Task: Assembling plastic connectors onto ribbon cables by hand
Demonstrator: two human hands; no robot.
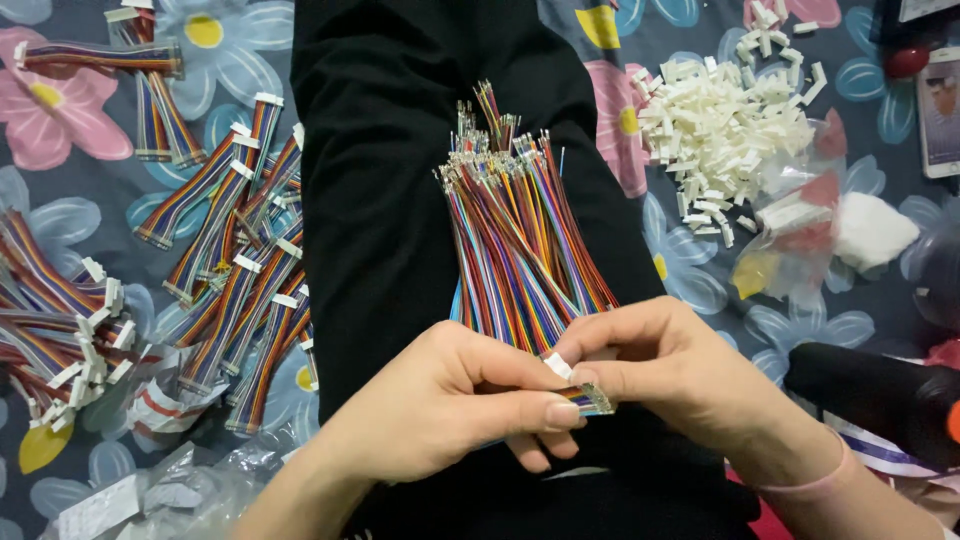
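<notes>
Hands meet low centre over black cloth (400, 200): left hand (450, 400) and right hand (660, 375) both pinching one small white connector housing (558, 365) with short ribbon wire end (590, 400) at fingertips. Loose multicolour wire bundle (520, 240) fanned just above, terminal ends up. Judged light, floppy, crimped tips easily bent; best gripped close behind terminals, housing by its flat sides. Finished harnesses (240, 270) piled left, spare white housings (720, 120) heaped upper right.
</notes>
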